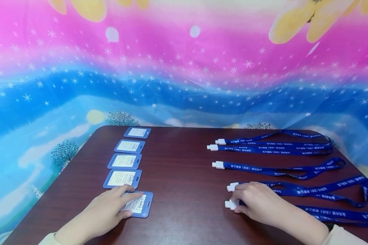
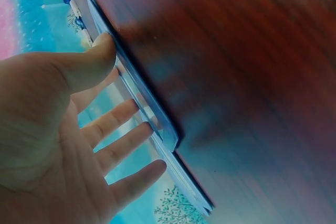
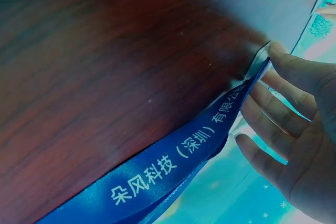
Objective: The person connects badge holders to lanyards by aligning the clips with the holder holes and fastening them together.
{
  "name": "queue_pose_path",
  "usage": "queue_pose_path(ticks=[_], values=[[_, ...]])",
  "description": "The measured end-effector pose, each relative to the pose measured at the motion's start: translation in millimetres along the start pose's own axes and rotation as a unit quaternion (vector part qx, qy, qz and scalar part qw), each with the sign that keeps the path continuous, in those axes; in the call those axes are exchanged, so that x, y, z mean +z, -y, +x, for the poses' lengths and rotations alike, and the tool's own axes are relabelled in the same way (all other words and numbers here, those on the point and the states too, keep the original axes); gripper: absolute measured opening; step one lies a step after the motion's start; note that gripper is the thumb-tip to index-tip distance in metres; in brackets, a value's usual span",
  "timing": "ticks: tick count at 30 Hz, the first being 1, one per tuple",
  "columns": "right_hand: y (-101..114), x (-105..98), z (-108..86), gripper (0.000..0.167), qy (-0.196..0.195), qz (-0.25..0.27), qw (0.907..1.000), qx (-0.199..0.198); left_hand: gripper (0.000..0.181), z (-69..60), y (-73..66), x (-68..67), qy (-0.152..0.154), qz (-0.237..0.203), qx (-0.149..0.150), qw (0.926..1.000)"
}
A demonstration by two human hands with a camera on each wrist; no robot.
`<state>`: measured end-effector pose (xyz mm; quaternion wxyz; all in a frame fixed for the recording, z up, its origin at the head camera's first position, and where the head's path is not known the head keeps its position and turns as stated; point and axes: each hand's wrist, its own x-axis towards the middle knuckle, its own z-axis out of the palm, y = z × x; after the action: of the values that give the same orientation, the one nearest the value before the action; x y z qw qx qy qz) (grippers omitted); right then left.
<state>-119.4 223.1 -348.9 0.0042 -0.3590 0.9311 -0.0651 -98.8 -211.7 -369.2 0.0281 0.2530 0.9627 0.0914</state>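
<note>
Badge holders (image 1: pixel 124 161), five in all, were laid in a column at the left of the table (image 1: pixel 184 170), and five blue lanyards (image 1: pixel 254 167) were spread at the right. No lanyard was seen fastened to any holder, so the work was judged to be near its start, with four things on each side left untouched.

The nearest badge holder (image 1: pixel 141 206) was touched by the left hand (image 1: pixel 105 207), thumb at the near edge and fingers spread, nearly straight, across it; whether it was firmly held could not be told. The white clip (image 1: pixel 230 204) of the nearest lanyard was pinched by the thumb and forefinger of the right hand (image 1: pixel 263 204).

In the head view, both full rows were shown, but part of that lanyard's strap was hidden beneath the hand. In the right wrist view, its lettering was revealed up close. The gap between left thumb and fingers was shown only in the left wrist view.
</note>
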Motion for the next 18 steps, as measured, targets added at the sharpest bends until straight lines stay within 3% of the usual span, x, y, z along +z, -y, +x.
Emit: queue_pose_path(ticks=[6,18], values=[[7,1,5.3,0.018,-0.009,-0.016,0.9997,-0.016,0.060,2.8,-1.4,1.4,-0.001,0.014,-0.020,0.9997],[20,4,22.5,0.016,-0.030,-0.017,0.9976,-0.059,0.060,2.8,-2.0,0.2,0.009,-0.007,-0.043,0.9990]])
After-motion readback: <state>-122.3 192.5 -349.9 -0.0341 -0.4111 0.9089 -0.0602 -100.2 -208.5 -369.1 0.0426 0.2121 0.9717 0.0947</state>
